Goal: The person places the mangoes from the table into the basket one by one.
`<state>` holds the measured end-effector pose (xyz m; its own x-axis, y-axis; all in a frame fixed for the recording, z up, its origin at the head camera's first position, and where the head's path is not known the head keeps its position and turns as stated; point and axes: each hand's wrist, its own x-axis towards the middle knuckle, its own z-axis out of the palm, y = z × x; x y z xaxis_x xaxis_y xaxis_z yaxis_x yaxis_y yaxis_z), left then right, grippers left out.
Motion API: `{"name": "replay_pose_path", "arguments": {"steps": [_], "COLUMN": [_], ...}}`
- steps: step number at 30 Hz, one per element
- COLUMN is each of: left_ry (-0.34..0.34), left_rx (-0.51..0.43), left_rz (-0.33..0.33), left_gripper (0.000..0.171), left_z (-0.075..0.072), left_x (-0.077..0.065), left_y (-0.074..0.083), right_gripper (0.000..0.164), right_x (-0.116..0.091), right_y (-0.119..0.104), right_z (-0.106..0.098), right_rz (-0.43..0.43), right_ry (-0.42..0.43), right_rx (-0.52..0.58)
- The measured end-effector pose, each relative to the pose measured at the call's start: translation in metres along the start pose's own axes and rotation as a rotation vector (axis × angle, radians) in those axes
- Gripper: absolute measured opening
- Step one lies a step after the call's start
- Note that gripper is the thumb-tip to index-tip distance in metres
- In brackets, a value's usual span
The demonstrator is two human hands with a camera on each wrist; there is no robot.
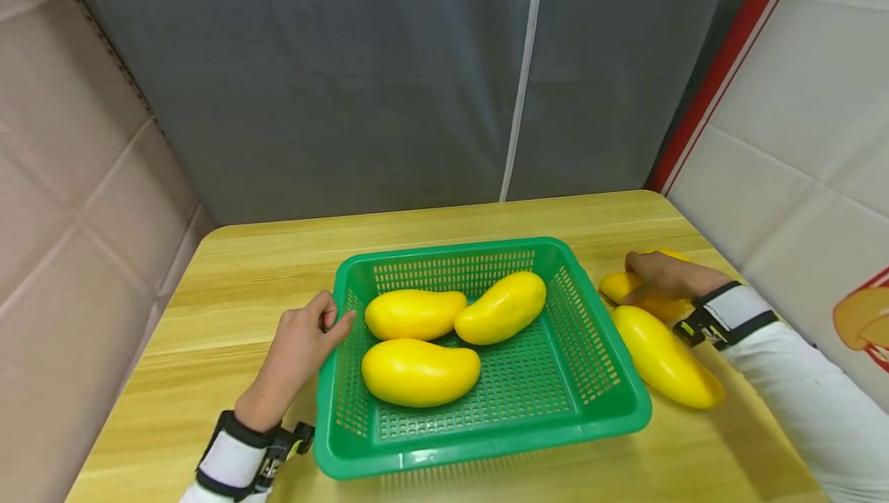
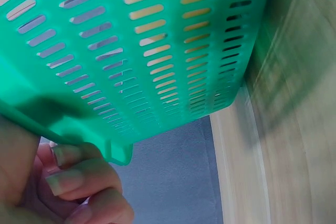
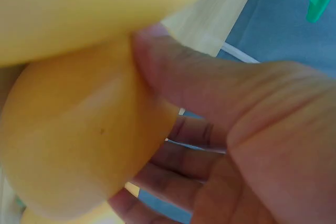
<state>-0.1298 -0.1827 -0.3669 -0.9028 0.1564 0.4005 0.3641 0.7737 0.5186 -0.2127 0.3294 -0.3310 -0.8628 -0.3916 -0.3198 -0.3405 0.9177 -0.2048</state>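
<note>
A green plastic basket stands on the wooden table with three yellow mangoes in it: one at the back left, one at the back right and one in front. My left hand holds the basket's left rim, thumb over the top and fingers curled beneath it in the left wrist view. To the right of the basket, my right hand grips a mango between thumb and fingers. Another mango lies just in front of that hand, and a yellow one shows partly behind it.
A pale wooden table carries everything. Behind it hangs a dark grey curtain. Padded walls stand close at the left and right, the right one near my right forearm.
</note>
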Motion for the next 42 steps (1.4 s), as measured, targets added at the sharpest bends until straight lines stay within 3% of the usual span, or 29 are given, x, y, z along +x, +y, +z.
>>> {"name": "replay_pose_path", "arguments": {"steps": [6,12,18,23,28,31,42], "left_ry": [-0.010,-0.010,-0.012,-0.005,0.001,0.004,-0.009], "left_rx": [-0.003,-0.003,-0.005,-0.003,-0.002,-0.003,-0.002], "left_rz": [-0.002,0.001,-0.008,-0.008,0.010,0.012,-0.007], "left_gripper": [0.032,0.032,0.032,0.032,0.032,0.032,0.031], "left_z": [0.001,0.000,0.000,0.001,0.002,0.002,0.001], "left_x": [0.000,0.001,0.001,0.000,0.001,0.001,0.000], "left_y": [0.001,0.001,0.000,-0.001,-0.001,-0.001,-0.002], "right_gripper": [0.045,0.047,0.054,0.054,0.063,0.066,0.069], "right_x": [-0.001,-0.004,-0.015,-0.024,-0.029,-0.029,-0.023], "right_y": [-0.001,-0.012,-0.053,-0.098,-0.136,-0.155,-0.193], "right_z": [0.005,-0.006,-0.043,-0.057,-0.049,-0.042,-0.017], "right_rz": [-0.011,-0.085,-0.093,-0.205,-0.338,-0.370,-0.443], "right_ry": [-0.032,0.093,0.233,0.337,0.432,0.445,0.355], "right_rx": [0.027,-0.119,-0.222,-0.324,-0.448,-0.502,-0.614]}}
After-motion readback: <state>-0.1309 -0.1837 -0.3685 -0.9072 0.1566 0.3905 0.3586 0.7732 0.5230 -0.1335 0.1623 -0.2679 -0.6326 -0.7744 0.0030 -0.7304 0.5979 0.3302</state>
